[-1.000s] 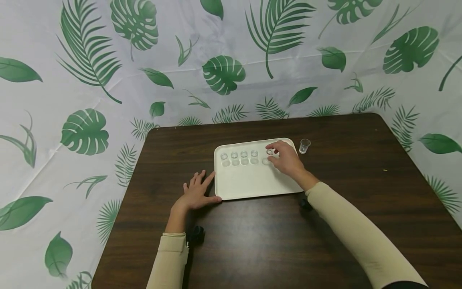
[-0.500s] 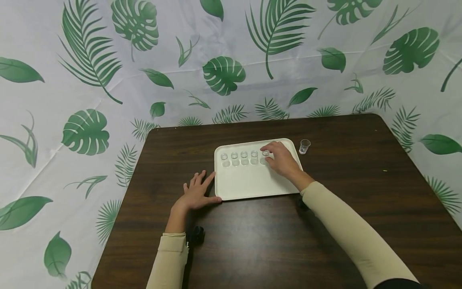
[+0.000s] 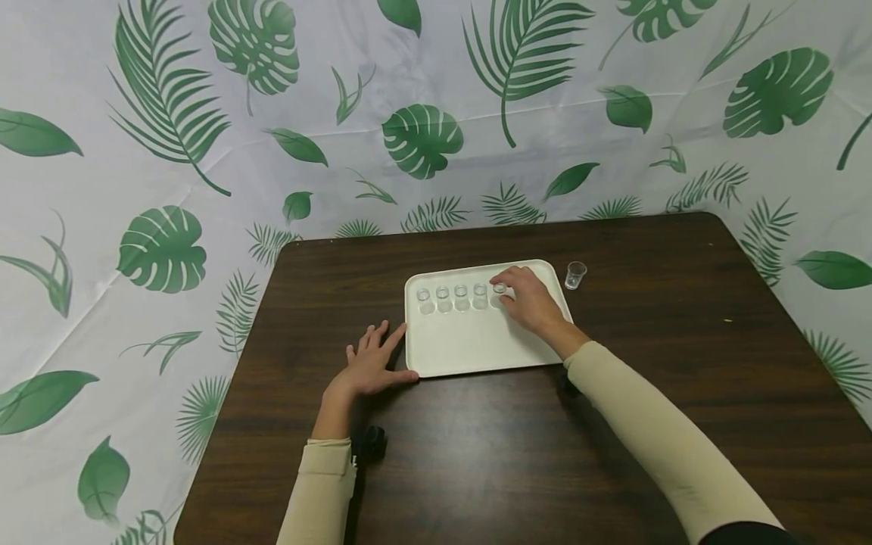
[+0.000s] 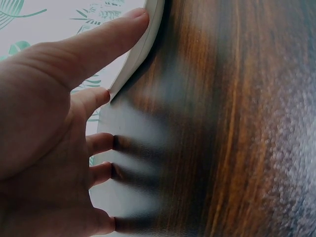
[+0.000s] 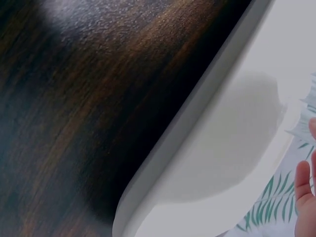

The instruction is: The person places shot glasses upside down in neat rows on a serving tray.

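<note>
A row of small clear plastic cups [image 3: 461,299] stands toward the back of a white tray [image 3: 450,344]; they look turned mouth down. My right hand [image 3: 534,303] holds a similar clear cup [image 3: 500,289] at the row's right end, thumb and fingers around it. In the right wrist view only some fingertips show at the right edge, so the grip is mostly out of sight there. My left hand [image 3: 370,369] is spread at the tray's left side. Its thumb and index finger touch the tray's rim [image 4: 143,52], while the other fingertips rest on the table.
Another clear cup [image 3: 575,275] stands mouth up on the dark wooden table [image 3: 477,454], just beyond the tray's right side. A leaf-patterned white cloth [image 3: 354,166] hangs behind and beside the table.
My right hand has moved slightly left with its cup, closer to the row, then stayed nearly still. The left hand and the tray have not moved.
</note>
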`<state>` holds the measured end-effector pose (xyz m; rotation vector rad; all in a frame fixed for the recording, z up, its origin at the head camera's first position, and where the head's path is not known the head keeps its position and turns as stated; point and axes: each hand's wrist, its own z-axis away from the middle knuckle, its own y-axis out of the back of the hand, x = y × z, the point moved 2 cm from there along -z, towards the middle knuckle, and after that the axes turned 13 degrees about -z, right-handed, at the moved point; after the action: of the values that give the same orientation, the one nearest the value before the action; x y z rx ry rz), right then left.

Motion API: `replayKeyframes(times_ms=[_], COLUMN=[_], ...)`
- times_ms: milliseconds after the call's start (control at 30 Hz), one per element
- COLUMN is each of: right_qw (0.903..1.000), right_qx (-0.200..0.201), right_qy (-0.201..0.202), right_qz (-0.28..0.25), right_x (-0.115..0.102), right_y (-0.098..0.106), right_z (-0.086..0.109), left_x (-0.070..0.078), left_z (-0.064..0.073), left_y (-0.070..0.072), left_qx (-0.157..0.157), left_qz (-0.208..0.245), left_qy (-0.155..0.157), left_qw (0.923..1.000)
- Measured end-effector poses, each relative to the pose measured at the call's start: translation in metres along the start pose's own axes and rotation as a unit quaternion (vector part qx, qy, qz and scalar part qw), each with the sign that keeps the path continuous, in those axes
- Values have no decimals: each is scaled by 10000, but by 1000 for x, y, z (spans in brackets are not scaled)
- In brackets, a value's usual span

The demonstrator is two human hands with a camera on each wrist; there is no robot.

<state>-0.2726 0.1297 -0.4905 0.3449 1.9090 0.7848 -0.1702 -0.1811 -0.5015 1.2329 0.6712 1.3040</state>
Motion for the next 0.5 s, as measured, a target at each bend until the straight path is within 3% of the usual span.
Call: replayKeyframes(times_ms=[500], right_qw=[9999], right_qx=[135], right_qy=[45], right_qz=[-92], right_x=[-2], right_y=[1], right_z=[2], left_x=[0], left_z=[0], left_y=[0], left_qx=[14], left_qz=[37], left_qy=[-16], left_qw=[10000])
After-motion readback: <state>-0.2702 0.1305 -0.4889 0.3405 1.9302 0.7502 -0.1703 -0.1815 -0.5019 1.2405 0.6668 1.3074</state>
